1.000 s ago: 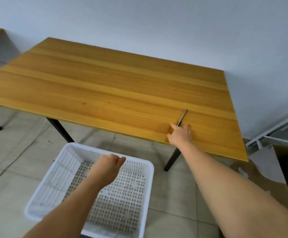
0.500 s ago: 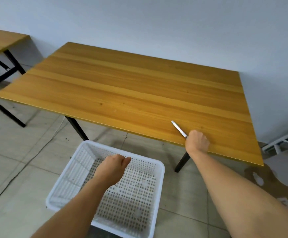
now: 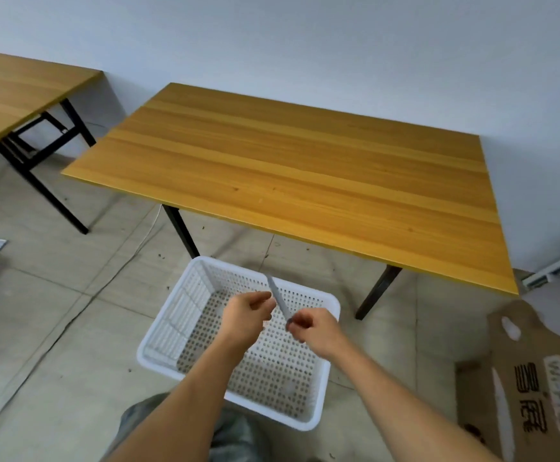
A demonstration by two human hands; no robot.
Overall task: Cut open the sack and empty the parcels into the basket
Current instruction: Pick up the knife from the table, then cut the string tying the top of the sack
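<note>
Basket [image 3: 308, 418]: white, perforated, on the floor tiles just in front of the near edge of the wooden surface [image 3: 305, 168]; nothing in it
Knife [image 3: 279, 300]: thin grey blade, blurred, held above the basket and tilted up and away toward the surface
Right hand [image 3: 317, 331]: above the basket, fingers curled tight around the lower end of the knife
Left hand [image 3: 248, 316]: above the basket, just beside the right hand; fingertips sit at the blade's middle, loosely curled, but whether they pinch it I cannot tell
Cardboard box [image 3: 535, 388]: on the floor to the right of the basket, printed lettering on its side
Second table [image 3: 11, 95]: far left of the basket, against the wall
Sack: out of view
</note>
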